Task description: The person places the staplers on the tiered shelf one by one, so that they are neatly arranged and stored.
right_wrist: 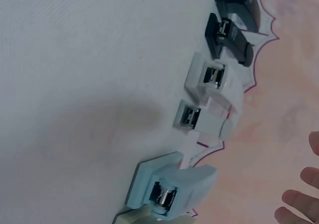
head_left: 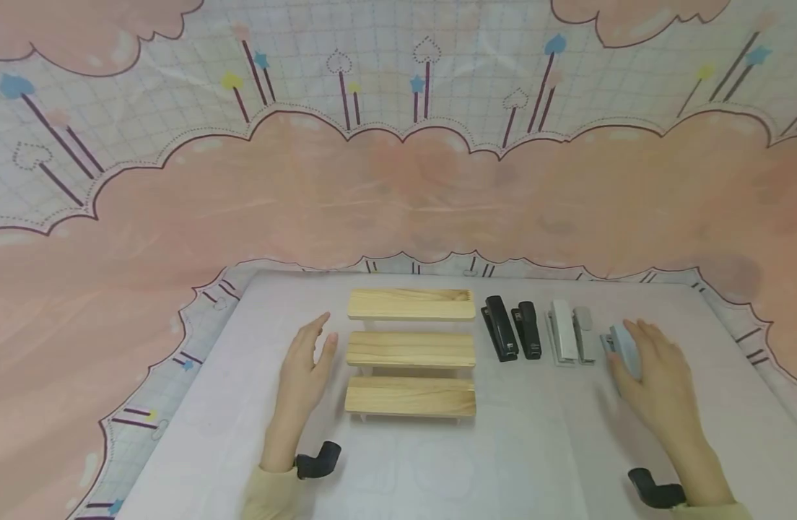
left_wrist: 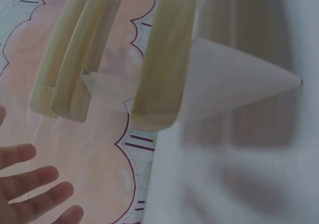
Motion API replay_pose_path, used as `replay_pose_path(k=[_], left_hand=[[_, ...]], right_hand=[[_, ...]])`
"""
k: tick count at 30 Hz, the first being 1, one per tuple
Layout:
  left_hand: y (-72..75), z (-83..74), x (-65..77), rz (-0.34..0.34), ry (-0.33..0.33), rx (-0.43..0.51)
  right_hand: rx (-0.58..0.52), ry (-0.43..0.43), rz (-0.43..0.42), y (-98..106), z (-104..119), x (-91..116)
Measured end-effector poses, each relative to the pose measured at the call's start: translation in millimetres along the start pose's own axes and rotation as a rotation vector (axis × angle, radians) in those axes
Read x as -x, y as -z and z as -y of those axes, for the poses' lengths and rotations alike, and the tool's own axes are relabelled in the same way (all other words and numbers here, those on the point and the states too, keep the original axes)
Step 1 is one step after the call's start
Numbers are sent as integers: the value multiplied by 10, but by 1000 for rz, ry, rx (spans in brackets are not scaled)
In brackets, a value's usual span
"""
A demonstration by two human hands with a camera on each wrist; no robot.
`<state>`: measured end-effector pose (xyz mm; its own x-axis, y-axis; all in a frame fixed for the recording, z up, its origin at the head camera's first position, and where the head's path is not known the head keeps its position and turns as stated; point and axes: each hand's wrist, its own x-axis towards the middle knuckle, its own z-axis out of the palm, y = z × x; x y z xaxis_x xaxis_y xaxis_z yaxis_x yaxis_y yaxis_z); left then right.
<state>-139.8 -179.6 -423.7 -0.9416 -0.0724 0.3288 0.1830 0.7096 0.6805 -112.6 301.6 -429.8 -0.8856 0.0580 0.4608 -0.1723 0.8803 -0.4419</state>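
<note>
While the right hand (head_left: pixel 661 383) hangs by the light-blue stapler (right_wrist: pixel 194 186), its fingers are spread, pinching nothing; contact is unclear.
The stapler stands right of the small grey stapler (head_left: pixel 584 336); gripping squarely across its body, clear of the pale-green object (right_wrist: pixel 152 217) beside it, should be steadiest. The left hand (head_left: pixel 304 368), fingers apart and unburdened, is beside the wooden shelf (head_left: pixel 410 350).

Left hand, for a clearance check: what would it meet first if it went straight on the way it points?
The left hand would probably meet the patterned cloth beyond the table, unless it clips the rear wooden shelf first; depth is unclear.
</note>
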Motion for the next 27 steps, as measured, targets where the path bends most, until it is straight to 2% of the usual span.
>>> replay_pose_path(k=[11,27], left_hand=[[-67,8,46,21,84,143],[-106,-9,9,110,194,207]], right_hand=[[-19,-26,-24,32,-136,14],[-33,-78,-3,17,-267,-4]])
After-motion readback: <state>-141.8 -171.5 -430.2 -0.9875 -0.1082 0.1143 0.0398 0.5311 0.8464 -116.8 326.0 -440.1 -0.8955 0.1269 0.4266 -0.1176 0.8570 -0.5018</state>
